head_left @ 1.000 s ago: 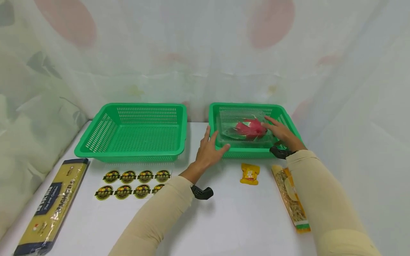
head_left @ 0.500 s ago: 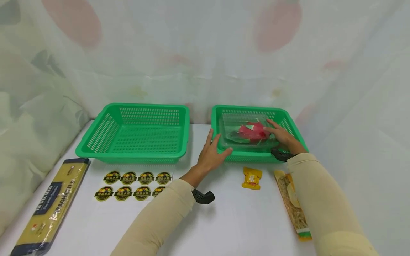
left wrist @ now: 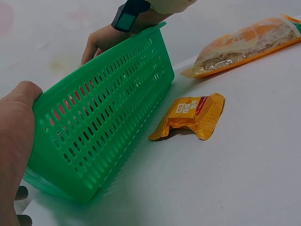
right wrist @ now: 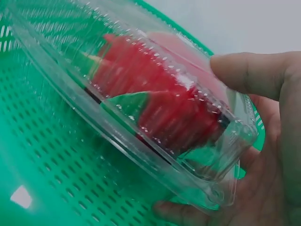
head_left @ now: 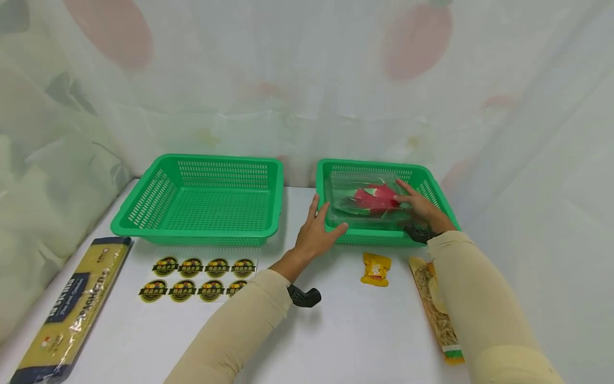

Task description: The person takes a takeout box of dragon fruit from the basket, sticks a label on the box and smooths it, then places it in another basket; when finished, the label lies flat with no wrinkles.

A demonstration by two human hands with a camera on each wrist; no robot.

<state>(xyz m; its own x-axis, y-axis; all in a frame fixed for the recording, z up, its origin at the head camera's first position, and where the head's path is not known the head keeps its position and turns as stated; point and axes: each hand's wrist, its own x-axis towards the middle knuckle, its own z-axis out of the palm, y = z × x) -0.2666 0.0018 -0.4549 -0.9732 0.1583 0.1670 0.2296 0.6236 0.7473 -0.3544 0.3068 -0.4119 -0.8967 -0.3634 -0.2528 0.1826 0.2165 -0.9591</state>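
In the head view, a clear plastic clamshell box (head_left: pixel 342 200) with a red dragon fruit (head_left: pixel 376 198) inside lies in the right green basket (head_left: pixel 379 238). My right hand (head_left: pixel 422 205) grips the box's right end; in the right wrist view the thumb (right wrist: pixel 249 73) lies on the lid and other fingers reach under the edge. My left hand (head_left: pixel 314 234) is at the basket's front left corner, fingers spread and fairly straight, right at the rim. The left wrist view shows that hand (left wrist: pixel 14 117) beside the basket's slotted wall (left wrist: pixel 108 113).
Another green basket (head_left: pixel 196 233) stands at the left. In front of it lie several round fruit stickers (head_left: pixel 190 268) on a sheet. A spaghetti pack (head_left: pixel 72 309) lies far left. A small yellow packet (head_left: pixel 376 269) and a long clear-and-orange bag (head_left: pixel 434 309) lie at the right.
The clamshell box and the dragon fruit have shifted slightly within the basket, along with the right hand. The left hand stays at the basket's corner. The head view has moved a little.
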